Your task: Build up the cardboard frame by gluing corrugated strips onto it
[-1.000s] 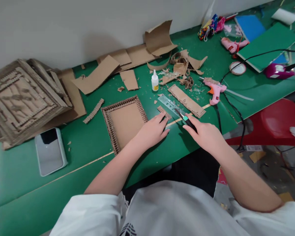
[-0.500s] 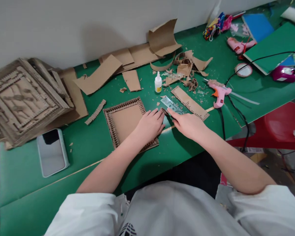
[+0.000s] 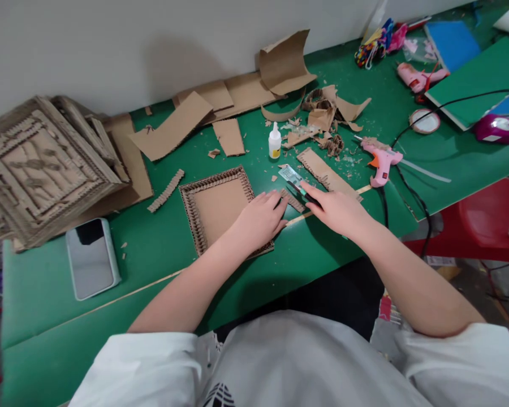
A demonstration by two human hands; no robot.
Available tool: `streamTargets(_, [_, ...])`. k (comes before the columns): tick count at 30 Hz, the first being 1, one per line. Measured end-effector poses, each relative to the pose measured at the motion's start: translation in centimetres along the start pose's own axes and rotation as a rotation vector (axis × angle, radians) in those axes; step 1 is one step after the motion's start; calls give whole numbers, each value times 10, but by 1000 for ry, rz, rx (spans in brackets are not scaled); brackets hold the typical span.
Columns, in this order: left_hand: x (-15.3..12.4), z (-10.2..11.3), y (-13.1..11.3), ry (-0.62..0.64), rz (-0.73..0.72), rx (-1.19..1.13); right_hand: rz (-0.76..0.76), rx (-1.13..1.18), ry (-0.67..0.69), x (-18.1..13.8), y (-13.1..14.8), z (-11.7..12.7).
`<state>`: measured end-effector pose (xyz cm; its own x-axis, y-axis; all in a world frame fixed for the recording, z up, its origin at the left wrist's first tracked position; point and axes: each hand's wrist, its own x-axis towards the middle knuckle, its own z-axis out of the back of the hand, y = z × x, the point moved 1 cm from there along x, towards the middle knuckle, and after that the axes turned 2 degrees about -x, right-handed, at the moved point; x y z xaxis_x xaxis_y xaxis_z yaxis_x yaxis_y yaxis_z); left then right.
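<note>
My right hand (image 3: 341, 210) grips a dark utility knife (image 3: 302, 192) with a green part, its tip pointing up and left. Beneath the knife lies a clear ruler-like template (image 3: 290, 174). A short corrugated cardboard strip (image 3: 293, 200) lies between my hands, its left end at my left fingertips. My left hand (image 3: 261, 220) rests with fingers stretched out over the right side of a square cardboard tray (image 3: 190, 223). The tray has a raised corrugated rim; part of its right side is hidden under that hand.
A white glue bottle (image 3: 274, 141) stands behind the tray. Cardboard scraps (image 3: 322, 110) and a pink glue gun (image 3: 382, 161) with a cord lie to the right. A phone (image 3: 91, 260) and stacked corrugated panels (image 3: 46, 164) are at the left. A red chair (image 3: 492, 215) stands beyond the table edge.
My right hand has shifted a little right, away from my left hand, with the knife. More of the corrugated strip and the knife now shows. My left hand stays on the tray's side.
</note>
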<state>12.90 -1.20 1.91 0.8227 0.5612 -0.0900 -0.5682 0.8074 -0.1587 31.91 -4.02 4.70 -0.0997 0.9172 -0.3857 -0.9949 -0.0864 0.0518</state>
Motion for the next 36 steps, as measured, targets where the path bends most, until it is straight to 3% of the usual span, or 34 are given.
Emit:
streamTargets(4, [-34,-4,-17,-109,112,23,-43,170,-93,-1,-6,-11])
streamTargets(9, [-61,-23,-32,-190,264,65,-40,264,-159,6,5,-24])
streamTargets(13, [-63,-30,-21,-243,366,68,-51,237,-178,10,14,-27])
streamTargets(20, [-60,-23,3,-274,444,92,-32,325,-128,12,20,-23])
streamTargets(24, [-44,-24,-7,-301,320,48,-32,399,-134,11,18,-17])
streamTargets(28, [-14,-34,-21,-206,156,-22,-26,369,-109,6,14,-11])
streamTargets(32, [5,-42,-21,-187,158,-57,-10,295,-96,-3,13,-7])
streamTargets(36, [7,-47,-17,-238,156,-110,31,254,-61,-12,14,-7])
